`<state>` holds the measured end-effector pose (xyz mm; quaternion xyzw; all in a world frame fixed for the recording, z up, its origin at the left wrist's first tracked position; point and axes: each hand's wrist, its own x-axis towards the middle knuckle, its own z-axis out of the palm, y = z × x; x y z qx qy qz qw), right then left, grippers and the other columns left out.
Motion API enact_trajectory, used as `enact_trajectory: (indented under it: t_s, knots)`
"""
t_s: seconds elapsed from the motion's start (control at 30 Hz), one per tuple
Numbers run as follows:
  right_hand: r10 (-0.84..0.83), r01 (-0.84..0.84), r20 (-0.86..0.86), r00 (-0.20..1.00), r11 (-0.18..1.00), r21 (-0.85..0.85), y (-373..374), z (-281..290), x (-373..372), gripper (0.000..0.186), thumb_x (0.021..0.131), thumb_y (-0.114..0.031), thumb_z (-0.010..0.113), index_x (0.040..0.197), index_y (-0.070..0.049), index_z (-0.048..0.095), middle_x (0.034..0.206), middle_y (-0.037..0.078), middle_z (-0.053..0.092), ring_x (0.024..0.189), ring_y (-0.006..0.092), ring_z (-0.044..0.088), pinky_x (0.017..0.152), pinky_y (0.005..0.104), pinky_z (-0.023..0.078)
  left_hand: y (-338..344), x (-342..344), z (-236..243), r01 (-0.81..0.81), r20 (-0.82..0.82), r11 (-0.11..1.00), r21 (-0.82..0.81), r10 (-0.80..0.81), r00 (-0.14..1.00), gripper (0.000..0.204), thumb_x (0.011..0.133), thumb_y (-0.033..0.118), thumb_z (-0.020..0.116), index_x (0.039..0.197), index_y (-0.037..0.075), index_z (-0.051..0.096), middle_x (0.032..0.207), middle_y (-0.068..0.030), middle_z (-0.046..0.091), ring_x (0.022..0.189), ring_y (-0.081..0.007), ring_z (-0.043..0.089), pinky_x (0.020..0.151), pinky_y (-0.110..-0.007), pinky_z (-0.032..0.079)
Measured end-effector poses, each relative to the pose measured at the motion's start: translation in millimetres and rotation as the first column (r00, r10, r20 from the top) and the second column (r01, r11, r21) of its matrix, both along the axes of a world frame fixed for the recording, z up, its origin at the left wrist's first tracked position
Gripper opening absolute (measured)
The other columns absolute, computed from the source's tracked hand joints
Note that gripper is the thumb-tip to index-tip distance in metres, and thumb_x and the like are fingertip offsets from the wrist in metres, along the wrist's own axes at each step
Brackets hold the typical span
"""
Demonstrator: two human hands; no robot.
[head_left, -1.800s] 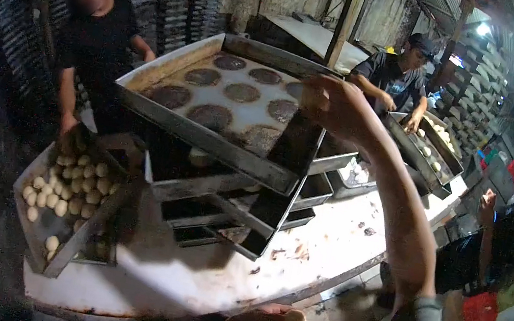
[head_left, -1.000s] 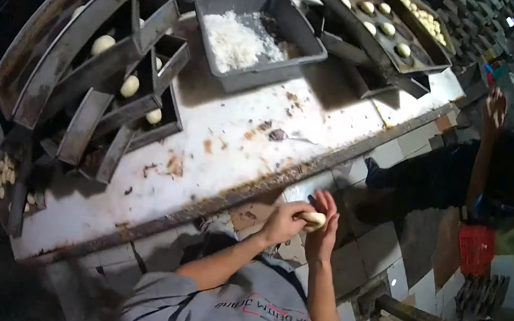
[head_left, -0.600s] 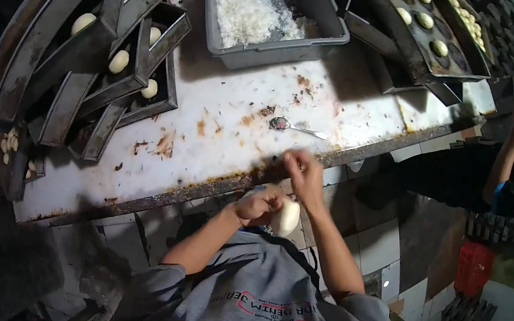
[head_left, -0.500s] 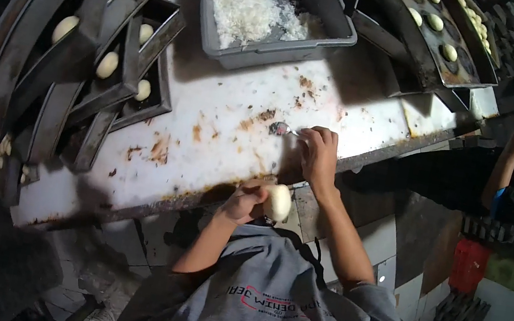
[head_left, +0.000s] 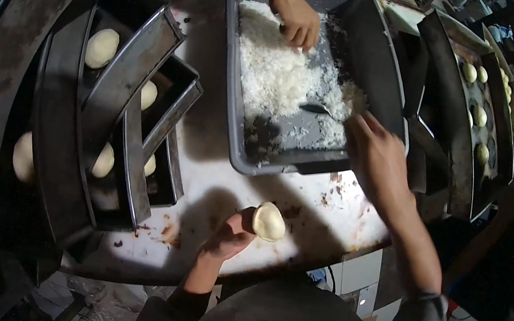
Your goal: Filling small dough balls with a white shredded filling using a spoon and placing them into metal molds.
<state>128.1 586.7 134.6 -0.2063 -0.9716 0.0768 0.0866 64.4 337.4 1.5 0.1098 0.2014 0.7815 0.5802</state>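
Observation:
My left hand [head_left: 230, 237] holds a pale, round piece of dough [head_left: 270, 223] above the near edge of the worktop. The dough's upper face shows a shallow, cup-like hollow. My right hand [head_left: 381, 158] is closed over the right side of a grey plastic tub [head_left: 235, 119], gripping a metal spoon [head_left: 314, 108]. The spoon's bowl lies against loose, white, shredded filling [head_left: 279, 75] in the tub. Another person's hand [head_left: 296, 17] reaches in from the far side, fingers down in the same filling.
Dark metal trays [head_left: 116, 84] stand stacked crosswise at the left, with several dough balls [head_left: 102, 48] in them. More trays with dough balls [head_left: 480, 117] stand at the right. The white worktop [head_left: 205, 144] carries brown stains. A person's arm [head_left: 485, 228] shows at the far right.
My right hand has moved with the spoon from the worktop into the tub. The dough in my left hand now shows its hollow. Another person's arm has entered, and the view has shifted.

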Motion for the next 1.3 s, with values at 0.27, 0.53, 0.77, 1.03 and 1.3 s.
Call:
enact_trajectory:
  t_s: [0.27, 0.53, 0.77, 1.03, 1.3]
  knots:
    - [0.218, -0.228, 0.433, 0.875, 0.973, -0.029, 22.1, -25.7, -78.2, 0.015, 0.076, -0.008, 0.049, 0.068, -0.002, 0.059, 0.066, 0.017, 0.059, 0.061, 0.0298, 0.062, 0.053, 0.0383, 0.049, -8.8, -15.1, -26.0, -0.189, -0.086, 0.958, -0.215, 0.174, 0.981, 0.037, 0.073, 0.005, 0.055, 0.108, -0.006, 0.050, 0.105, -0.0118, 0.055, 0.099, -0.0211, 0.052, 0.088, -0.033, 0.039]
    - [0.320, -0.273, 0.463, 0.827, 0.947, -0.166, 12.2, -45.6, -76.8, 0.011, 0.070, -0.004, 0.050, 0.069, -0.001, 0.061, 0.067, 0.019, 0.058, 0.068, 0.0309, 0.061, 0.058, 0.0387, 0.049, -17.1, -20.7, -47.9, -0.117, -0.221, 0.961, -0.252, 0.061, 0.973, 0.033, 0.074, 0.019, 0.057, 0.101, 0.000, 0.054, 0.102, -0.0123, 0.057, 0.093, -0.0244, 0.055, 0.079, -0.038, 0.047]
    - [0.415, -0.365, 0.266, 0.870, 0.905, -0.219, -20.1, -2.5, -75.1, 0.011, 0.071, -0.005, 0.048, 0.070, 0.001, 0.058, 0.066, 0.020, 0.057, 0.068, 0.0326, 0.060, 0.063, 0.0391, 0.048, -25.6, -8.1, -59.0, -0.201, 0.047, 0.970, -0.136, 0.209, 0.977, 0.060, 0.071, 0.022, 0.066, 0.122, 0.005, 0.038, 0.122, -0.0081, 0.043, 0.112, -0.0252, 0.041, 0.095, -0.046, 0.034]
    - [0.432, -0.362, 0.262, 0.863, 0.890, -0.276, -7.8, -14.0, -58.9, 0.008, 0.072, -0.008, 0.052, 0.073, -0.002, 0.058, 0.067, 0.017, 0.057, 0.066, 0.0311, 0.059, 0.064, 0.0389, 0.047, 26.8, -1.2, -18.0, -0.333, 0.268, 0.928, -0.168, 0.368, 0.890, 0.056, 0.072, 0.024, 0.063, 0.116, -0.003, 0.042, 0.116, -0.0154, 0.049, 0.106, -0.0274, 0.049, 0.092, -0.040, 0.040]
    - [0.381, -0.269, 0.043, 0.923, 0.723, -0.637, -6.9, 30.7, -28.4, 0.012, 0.075, -0.004, 0.055, 0.084, 0.002, 0.061, 0.068, 0.015, 0.060, 0.063, 0.0268, 0.060, 0.056, 0.0319, 0.046, 29.1, 11.8, -7.9, -0.349, 0.406, 0.933, -0.091, 0.355, 0.842, 0.043, 0.078, 0.002, 0.052, 0.119, -0.001, 0.039, 0.119, -0.0161, 0.047, 0.110, -0.0257, 0.047, 0.093, -0.038, 0.041]
